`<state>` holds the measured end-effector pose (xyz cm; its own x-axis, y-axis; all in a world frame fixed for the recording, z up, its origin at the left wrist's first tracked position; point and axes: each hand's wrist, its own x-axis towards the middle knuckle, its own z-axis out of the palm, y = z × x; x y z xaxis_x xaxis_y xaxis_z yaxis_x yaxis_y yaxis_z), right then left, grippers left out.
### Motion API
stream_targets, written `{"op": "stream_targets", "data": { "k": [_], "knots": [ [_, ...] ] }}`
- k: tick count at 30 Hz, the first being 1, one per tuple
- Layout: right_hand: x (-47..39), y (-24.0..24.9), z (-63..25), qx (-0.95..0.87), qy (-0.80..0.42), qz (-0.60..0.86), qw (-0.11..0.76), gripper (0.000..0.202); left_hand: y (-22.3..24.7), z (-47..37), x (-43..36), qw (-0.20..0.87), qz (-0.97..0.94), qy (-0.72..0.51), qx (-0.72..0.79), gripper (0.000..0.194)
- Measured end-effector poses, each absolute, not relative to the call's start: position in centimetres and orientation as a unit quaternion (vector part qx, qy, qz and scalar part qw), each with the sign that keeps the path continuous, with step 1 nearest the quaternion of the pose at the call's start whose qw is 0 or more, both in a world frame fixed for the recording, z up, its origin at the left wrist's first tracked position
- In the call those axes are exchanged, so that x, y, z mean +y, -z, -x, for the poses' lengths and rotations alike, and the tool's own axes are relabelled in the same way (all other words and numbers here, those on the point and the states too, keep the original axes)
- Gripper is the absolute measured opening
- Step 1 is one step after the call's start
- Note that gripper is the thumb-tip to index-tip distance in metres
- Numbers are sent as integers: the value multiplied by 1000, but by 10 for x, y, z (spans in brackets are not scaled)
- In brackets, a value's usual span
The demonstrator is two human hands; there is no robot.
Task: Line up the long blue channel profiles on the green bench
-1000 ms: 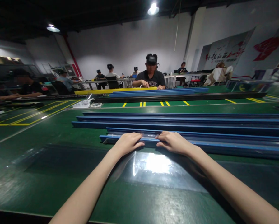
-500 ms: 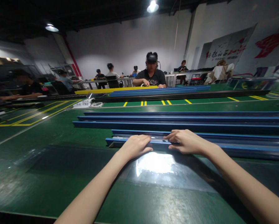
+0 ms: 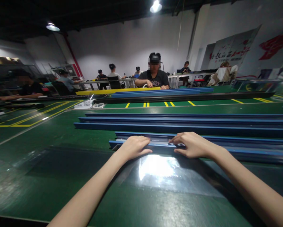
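Note:
A long blue channel [image 3: 250, 154] lies across the green table in front of me, its left end just beyond my left wrist. My left hand [image 3: 135, 146] grips the channel near that end, fingers over it and thumb on the near wall. Farther right, my right hand [image 3: 188, 145] holds the same channel, with its fingertips inside and thumb at the near side. Between the hands a pale strip inside the channel shows; its details are too small to tell. Clear film [image 3: 179, 179] lies on the table below the hands, reflecting a bright light.
More blue channels [image 3: 132, 126] lie parallel just beyond. Farther back are a long black profile [image 3: 191, 97], a yellow bar [image 3: 96, 92] and a white packet [image 3: 83, 104]. A person [image 3: 154, 77] sits across the table; others sit farther away.
My hands are slightly farther apart: the left has moved a little left, the right a little right. The near channel's left end has shifted slightly right.

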<state>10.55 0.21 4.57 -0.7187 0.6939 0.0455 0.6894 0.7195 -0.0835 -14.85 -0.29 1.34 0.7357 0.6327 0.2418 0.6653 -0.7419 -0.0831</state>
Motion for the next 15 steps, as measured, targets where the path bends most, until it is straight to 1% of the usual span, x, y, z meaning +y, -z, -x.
{"op": "stream_targets", "data": {
  "k": [10, 15],
  "knots": [
    [2, -41, -89, -934, -32, 348, 72, 33, -9, 172, -5, 71, 915, 120, -379, 34],
    [3, -38, -84, -941, -48, 331, 58, 32, -12, 181, -9, 63, 903, 117, -408, 33]
  ]
}}
